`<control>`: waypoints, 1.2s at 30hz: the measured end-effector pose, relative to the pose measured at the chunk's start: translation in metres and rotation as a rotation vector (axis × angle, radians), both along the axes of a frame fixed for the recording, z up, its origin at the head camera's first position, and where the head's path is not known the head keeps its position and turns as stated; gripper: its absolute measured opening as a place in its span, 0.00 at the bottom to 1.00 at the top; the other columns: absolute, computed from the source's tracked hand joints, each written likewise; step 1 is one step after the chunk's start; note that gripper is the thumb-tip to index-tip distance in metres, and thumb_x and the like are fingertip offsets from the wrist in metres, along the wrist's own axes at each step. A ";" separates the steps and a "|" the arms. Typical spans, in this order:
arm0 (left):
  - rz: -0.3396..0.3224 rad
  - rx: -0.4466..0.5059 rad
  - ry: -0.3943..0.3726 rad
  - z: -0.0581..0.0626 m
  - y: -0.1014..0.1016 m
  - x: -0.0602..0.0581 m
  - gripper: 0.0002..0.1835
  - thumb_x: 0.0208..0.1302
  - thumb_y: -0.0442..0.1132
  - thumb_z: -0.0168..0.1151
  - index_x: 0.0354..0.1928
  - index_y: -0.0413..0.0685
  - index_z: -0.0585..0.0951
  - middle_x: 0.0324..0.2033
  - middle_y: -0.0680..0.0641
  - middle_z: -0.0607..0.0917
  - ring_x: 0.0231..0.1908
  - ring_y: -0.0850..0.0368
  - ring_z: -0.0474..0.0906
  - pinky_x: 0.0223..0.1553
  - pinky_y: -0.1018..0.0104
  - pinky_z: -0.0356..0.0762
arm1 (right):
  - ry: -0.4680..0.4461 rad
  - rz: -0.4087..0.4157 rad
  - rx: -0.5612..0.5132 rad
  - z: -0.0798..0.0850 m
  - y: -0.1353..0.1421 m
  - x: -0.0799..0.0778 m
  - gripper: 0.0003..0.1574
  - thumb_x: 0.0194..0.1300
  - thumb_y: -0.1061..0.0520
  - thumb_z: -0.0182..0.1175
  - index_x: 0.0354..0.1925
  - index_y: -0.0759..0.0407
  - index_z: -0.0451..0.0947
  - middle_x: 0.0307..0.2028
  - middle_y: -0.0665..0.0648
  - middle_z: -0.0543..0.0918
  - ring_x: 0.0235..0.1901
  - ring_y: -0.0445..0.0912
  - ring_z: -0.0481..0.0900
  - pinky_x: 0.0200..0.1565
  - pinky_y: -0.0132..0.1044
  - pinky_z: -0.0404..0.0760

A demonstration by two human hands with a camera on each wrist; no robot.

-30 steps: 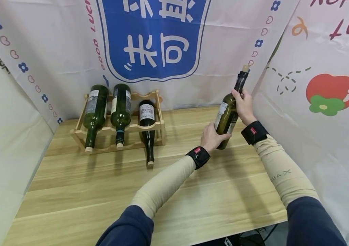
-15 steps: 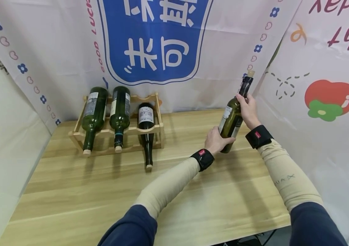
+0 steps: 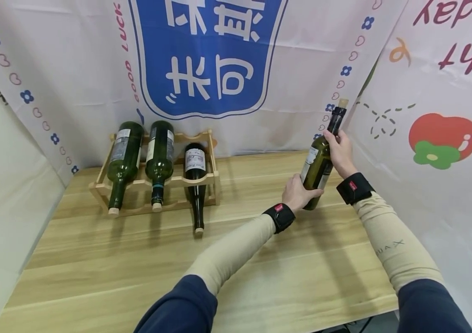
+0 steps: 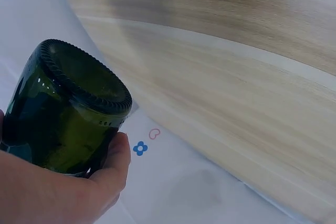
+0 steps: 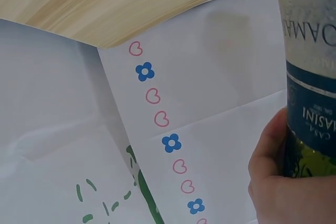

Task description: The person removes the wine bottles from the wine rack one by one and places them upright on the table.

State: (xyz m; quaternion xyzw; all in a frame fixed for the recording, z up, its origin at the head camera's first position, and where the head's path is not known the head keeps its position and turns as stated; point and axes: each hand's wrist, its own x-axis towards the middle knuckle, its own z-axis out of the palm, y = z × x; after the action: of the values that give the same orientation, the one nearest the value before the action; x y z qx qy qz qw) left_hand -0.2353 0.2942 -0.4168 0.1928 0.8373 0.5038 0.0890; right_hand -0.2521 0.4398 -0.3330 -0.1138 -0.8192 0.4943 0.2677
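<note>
A green wine bottle [image 3: 318, 163] with a cork in its neck leans to the right above the back right of the table, held by both hands. My left hand [image 3: 297, 194] grips it near the base, thumb across the front. Higher up, my right hand [image 3: 341, 150] holds it around the shoulder, below the dark neck. In the left wrist view the ridged bottom of the bottle [image 4: 84, 77] faces the camera, clear of the tabletop. The right wrist view shows its white and blue label [image 5: 315, 93] beside my right hand [image 5: 281, 177].
On the left stands a wooden wine rack [image 3: 177, 181]. Three corked bottles lie in it, necks toward me: a green one [image 3: 124, 157], another green one [image 3: 161, 155] and a slimmer dark one [image 3: 195, 173]. Printed cloth [image 3: 285, 78] hangs behind the table [image 3: 144, 273] and at its sides.
Both hands and the bottle have shifted slightly to the right and lower in the head view, while the view itself tilts a little. The grip on the bottle stays the same.
</note>
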 end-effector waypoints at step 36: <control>-0.054 -0.037 0.008 -0.042 0.024 -0.017 0.42 0.46 0.49 0.78 0.61 0.46 0.67 0.52 0.44 0.80 0.51 0.52 0.79 0.51 0.65 0.80 | 0.013 0.018 0.292 -0.030 -0.002 0.028 0.31 0.74 0.40 0.46 0.52 0.68 0.68 0.39 0.66 0.77 0.37 0.50 0.72 0.37 0.34 0.70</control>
State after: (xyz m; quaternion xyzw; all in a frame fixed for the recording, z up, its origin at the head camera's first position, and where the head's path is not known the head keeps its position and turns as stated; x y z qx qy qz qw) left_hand -0.2524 0.3187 -0.4586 0.2159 0.8413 0.4849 0.1026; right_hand -0.2239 0.4382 -0.3628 -0.0633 -0.8817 0.3729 0.2821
